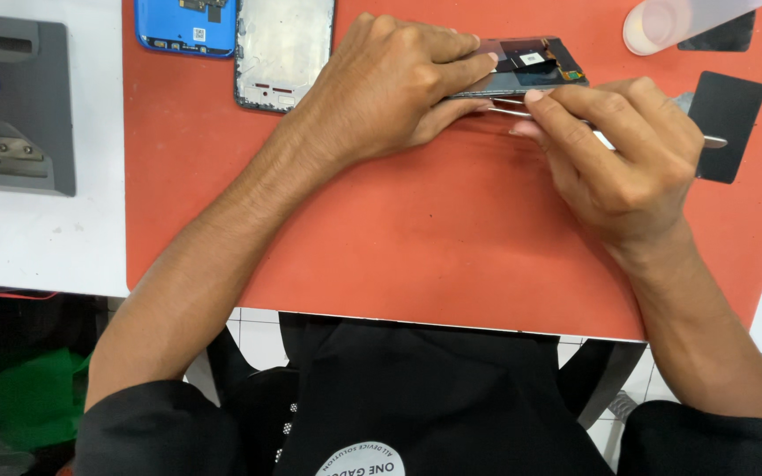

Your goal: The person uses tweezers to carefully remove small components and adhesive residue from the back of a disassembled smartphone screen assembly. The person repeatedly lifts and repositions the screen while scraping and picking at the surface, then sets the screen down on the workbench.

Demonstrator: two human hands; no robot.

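Two hands work at the far edge of the orange mat [416, 238], near its middle. Left hand [390, 84] is curled down over a dark phone assembly [531, 66], fingers closed on its near long edge, pressing it flat to the mat. Right hand [628, 154] is closed in a pinch on thin metal tweezers [509, 109]; tips lie at the assembly's near edge, just beside the left fingertips, while the tail pokes out past the knuckles toward the right edge. Whether the tips are inside the seam or only against it cannot be told.

Other items: a bare silver phone frame [284, 48] and a blue back cover [185, 25] at the far left corner of the mat, a black plastic card [727, 123] near the right edge, a clear container [663, 22] at the far edge, a grey machine [15, 101] on the white surface [37, 238] to the left.

Judgement on technique: keep the tweezers shallow and nearly parallel to the mat, use light force, and keep the left hand's pressure steady so the assembly does not skid. Steep angles risk scratching the board or flex parts.
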